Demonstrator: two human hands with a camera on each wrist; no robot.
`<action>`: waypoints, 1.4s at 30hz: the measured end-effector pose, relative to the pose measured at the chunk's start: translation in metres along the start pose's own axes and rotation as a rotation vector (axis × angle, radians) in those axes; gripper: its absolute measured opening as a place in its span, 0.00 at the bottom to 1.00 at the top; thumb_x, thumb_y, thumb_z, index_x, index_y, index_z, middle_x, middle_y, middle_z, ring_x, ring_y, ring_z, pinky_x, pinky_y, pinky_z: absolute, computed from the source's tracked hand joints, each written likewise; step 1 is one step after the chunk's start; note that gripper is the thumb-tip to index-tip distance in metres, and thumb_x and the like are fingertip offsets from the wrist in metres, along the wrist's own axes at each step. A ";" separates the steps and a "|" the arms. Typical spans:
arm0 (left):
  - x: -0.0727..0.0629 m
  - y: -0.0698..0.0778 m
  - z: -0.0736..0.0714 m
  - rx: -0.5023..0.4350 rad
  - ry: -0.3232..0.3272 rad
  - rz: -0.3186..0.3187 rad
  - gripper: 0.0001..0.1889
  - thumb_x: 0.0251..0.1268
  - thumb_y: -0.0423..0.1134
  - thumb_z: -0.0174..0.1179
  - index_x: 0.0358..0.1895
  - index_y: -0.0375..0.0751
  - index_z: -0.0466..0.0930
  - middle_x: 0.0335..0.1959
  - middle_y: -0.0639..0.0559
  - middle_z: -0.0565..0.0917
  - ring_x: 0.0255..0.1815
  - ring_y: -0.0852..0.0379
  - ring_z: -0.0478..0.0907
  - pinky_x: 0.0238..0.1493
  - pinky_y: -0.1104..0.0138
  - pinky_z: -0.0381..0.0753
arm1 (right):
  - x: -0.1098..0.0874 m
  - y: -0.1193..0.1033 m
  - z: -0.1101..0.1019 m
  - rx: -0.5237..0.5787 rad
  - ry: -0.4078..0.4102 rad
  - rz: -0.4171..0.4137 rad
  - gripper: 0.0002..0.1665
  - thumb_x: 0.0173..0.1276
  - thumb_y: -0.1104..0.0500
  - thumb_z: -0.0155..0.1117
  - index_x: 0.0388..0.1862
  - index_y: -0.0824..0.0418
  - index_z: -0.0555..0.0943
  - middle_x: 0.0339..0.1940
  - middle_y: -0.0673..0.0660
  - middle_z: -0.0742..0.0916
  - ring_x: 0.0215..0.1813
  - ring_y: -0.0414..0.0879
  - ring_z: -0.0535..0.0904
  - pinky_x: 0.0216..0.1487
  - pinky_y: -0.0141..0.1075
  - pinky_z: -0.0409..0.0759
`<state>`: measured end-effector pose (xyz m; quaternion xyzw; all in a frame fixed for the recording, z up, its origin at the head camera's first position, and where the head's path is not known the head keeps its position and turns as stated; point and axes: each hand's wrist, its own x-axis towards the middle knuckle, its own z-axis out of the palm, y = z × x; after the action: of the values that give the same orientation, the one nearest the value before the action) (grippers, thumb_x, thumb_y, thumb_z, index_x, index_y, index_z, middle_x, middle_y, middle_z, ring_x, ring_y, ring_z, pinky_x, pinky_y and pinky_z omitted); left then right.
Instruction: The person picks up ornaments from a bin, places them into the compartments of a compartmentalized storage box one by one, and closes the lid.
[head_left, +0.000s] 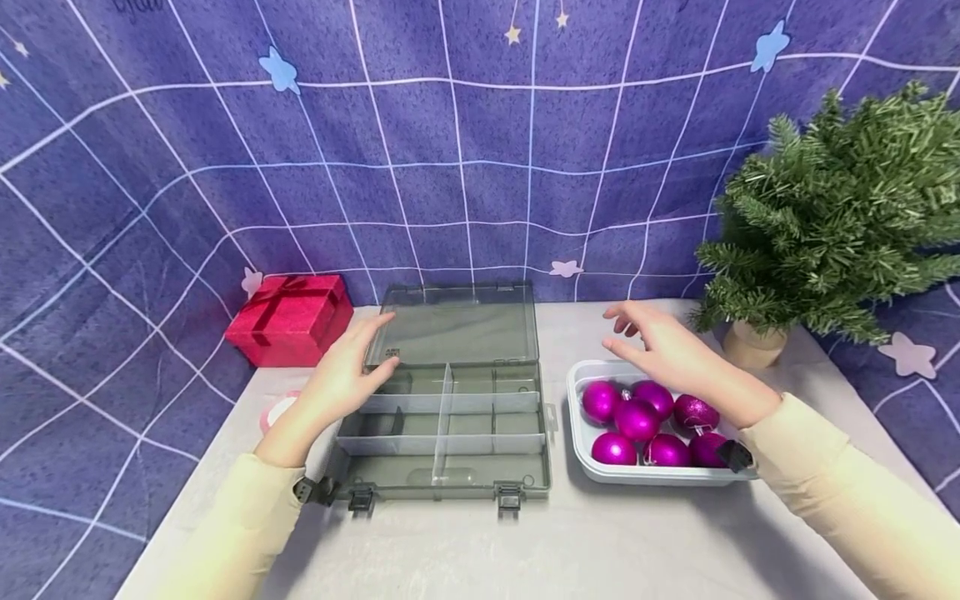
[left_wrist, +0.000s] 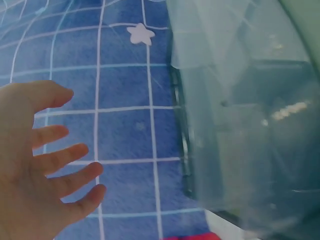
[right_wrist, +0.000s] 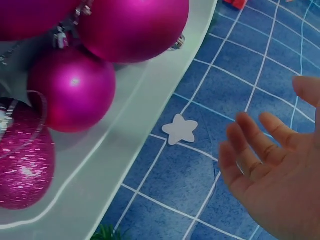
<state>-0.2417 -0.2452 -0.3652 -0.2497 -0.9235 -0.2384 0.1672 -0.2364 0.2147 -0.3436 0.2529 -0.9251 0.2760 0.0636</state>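
The right hand point(head_left: 652, 337) hangs relaxed, holding nothing, near the far rim of the white tray point(head_left: 660, 476), where I see magenta baubles point(head_left: 637, 419). The left hand point(head_left: 341, 375), empty, fingers extended, is by the left side of the compartment box point(head_left: 491, 468). Further out, I have a ribboned red box point(head_left: 318, 329) left and a green tree point(head_left: 832, 208) right.

The divided box point(head_left: 427, 492) is smooth, translucent plastic; the tray point(head_left: 645, 477) is opaque plastic with a soft sheen; most baubles point(head_left: 637, 420) look satin-smooth, one glittery bauble point(right_wrist: 25, 172) rough; their caps point(right_wrist: 61, 39) look metallic; the backdrop point(head_left: 495, 125) is matt cloth; the tree's needles point(head_left: 847, 200) look like bristly plastic.
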 end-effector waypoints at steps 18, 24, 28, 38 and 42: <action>-0.053 -0.045 0.014 -0.395 -0.073 -0.461 0.33 0.75 0.36 0.58 0.75 0.25 0.56 0.68 0.23 0.69 0.68 0.26 0.67 0.62 0.41 0.71 | -0.050 0.017 0.006 -0.002 -0.070 0.064 0.19 0.73 0.54 0.65 0.57 0.62 0.78 0.44 0.54 0.87 0.46 0.51 0.84 0.48 0.52 0.81; -0.073 -0.055 0.019 -0.564 -0.148 -0.571 0.35 0.75 0.32 0.53 0.78 0.24 0.49 0.72 0.23 0.64 0.69 0.30 0.67 0.54 0.58 0.78 | -0.058 0.021 0.013 0.032 -0.064 0.031 0.18 0.72 0.56 0.67 0.55 0.63 0.80 0.44 0.54 0.88 0.46 0.52 0.85 0.48 0.52 0.81; -0.082 -0.063 0.025 -0.654 -0.185 -0.639 0.35 0.74 0.29 0.49 0.79 0.26 0.46 0.74 0.24 0.61 0.67 0.37 0.69 0.51 0.64 0.77 | -0.062 0.023 0.018 0.026 -0.068 0.019 0.18 0.71 0.56 0.69 0.55 0.64 0.81 0.46 0.56 0.88 0.49 0.55 0.85 0.51 0.53 0.79; -0.091 -0.071 0.032 -0.799 -0.164 -0.668 0.36 0.70 0.25 0.51 0.80 0.30 0.50 0.76 0.27 0.58 0.70 0.37 0.65 0.50 0.65 0.74 | -0.067 0.024 0.027 -0.010 -0.073 0.029 0.28 0.62 0.53 0.77 0.56 0.68 0.83 0.51 0.61 0.87 0.53 0.58 0.83 0.54 0.54 0.79; -0.093 -0.071 0.032 -0.833 -0.148 -0.657 0.37 0.67 0.24 0.52 0.80 0.29 0.51 0.76 0.27 0.58 0.71 0.40 0.63 0.49 0.69 0.77 | -0.068 0.024 0.032 -0.044 -0.068 0.017 0.32 0.58 0.49 0.80 0.54 0.68 0.83 0.48 0.59 0.87 0.48 0.53 0.84 0.50 0.52 0.80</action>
<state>-0.2104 -0.3180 -0.4571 -0.0089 -0.7894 -0.6064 -0.0948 -0.1890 0.2439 -0.3997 0.2526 -0.9347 0.2475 0.0354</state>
